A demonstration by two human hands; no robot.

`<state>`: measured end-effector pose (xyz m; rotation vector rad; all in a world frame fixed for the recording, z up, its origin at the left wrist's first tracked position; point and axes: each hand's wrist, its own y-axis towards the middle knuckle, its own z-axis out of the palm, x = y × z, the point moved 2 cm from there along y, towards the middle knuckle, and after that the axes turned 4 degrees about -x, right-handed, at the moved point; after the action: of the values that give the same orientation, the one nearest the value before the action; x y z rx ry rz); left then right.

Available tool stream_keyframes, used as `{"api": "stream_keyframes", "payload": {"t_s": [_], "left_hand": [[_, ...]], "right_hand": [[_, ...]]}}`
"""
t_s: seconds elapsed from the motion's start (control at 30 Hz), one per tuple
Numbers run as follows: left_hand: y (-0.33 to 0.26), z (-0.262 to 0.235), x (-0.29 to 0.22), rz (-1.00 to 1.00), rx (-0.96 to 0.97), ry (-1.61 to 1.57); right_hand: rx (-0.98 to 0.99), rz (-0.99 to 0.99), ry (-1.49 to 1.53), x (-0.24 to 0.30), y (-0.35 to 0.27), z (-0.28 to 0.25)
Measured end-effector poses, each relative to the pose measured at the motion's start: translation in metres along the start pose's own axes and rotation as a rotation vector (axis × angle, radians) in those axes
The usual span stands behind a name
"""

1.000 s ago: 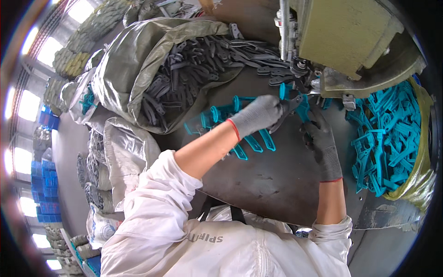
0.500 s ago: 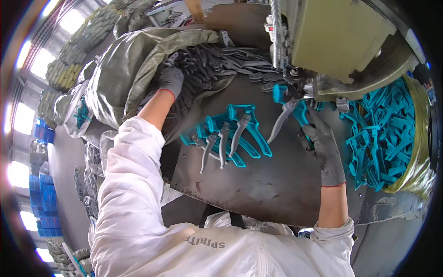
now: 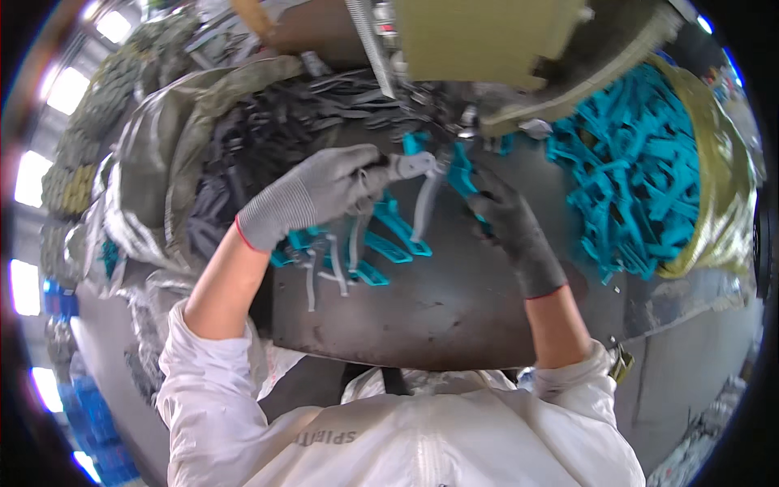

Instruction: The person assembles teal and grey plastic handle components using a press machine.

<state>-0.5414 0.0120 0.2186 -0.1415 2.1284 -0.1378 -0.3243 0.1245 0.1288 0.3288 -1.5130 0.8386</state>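
Left hand (image 3: 337,185)'s pinching a grey lever (image 3: 415,166) up by the teal handle (image 3: 460,172). Right hand (image 3: 517,231) has its fingers curled around that handle, just below the machine (image 3: 479,40). More teal handles (image 3: 389,247) lie on the table (image 3: 454,316).

Both gloved hands (image 3: 345,183) (image 3: 511,217) curled

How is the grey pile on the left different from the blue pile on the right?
The grey pile is dark and dull; the blue pile is bright. The grey pile spills from a silvery sack; the blue pile lies against a yellow-green sack. Both are jumbled heaps of many pieces.
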Motion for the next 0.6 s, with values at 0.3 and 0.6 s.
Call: {"api": "stream_keyframes", "payload": {"t_s": [0.3,0.6], "left_hand": [[0.021,0.067,0.087,-0.179,-0.102,-0.376],[0.029,0.066,0.019,-0.191,-0.239,-0.578]], "right_hand": [[-0.934,-0.457,-1.348,0.013,-0.071,-0.074],[-0.884,-0.791,-1.219,-0.004,-0.046,-0.114]]}}
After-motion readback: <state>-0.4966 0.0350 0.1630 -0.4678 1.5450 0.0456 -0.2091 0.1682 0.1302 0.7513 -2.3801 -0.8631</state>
